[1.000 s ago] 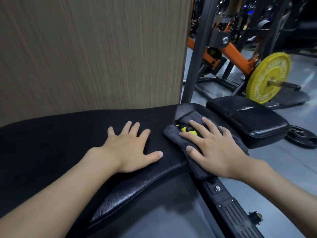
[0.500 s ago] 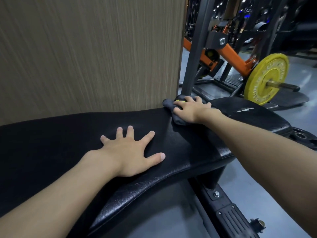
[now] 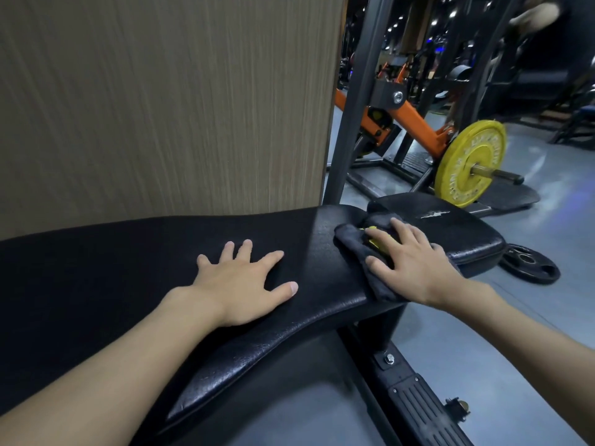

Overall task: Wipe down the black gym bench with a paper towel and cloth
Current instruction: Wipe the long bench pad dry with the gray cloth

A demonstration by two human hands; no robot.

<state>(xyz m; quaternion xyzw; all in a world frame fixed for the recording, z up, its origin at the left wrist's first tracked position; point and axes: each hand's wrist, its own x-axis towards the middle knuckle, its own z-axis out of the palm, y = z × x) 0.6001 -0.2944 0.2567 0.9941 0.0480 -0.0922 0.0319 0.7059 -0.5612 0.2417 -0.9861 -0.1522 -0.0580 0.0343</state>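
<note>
The black gym bench [image 3: 106,284] stretches from the left edge to the middle of the view, its padded surface glossy near the right end. My left hand [image 3: 244,281] lies flat on the pad with fingers spread, holding nothing. A dark grey cloth [image 3: 354,243] with a yellow patch sits at the bench's right end, hanging a little over the near edge. My right hand [image 3: 409,262] presses down on the cloth with straight, spread fingers. A second black pad [image 3: 463,230] adjoins the bench just beyond the cloth. No paper towel is in view.
A wood-grain wall panel [image 3: 161,101] rises right behind the bench. A dark steel upright [image 3: 351,123] stands beyond the cloth. An orange machine arm with a yellow weight plate [image 3: 470,162] is at the right, and a black plate [image 3: 528,263] lies on the grey floor.
My right hand has slid the cloth from the far edge of the bench back toward me and to the right. My left hand stays flat in the same place.
</note>
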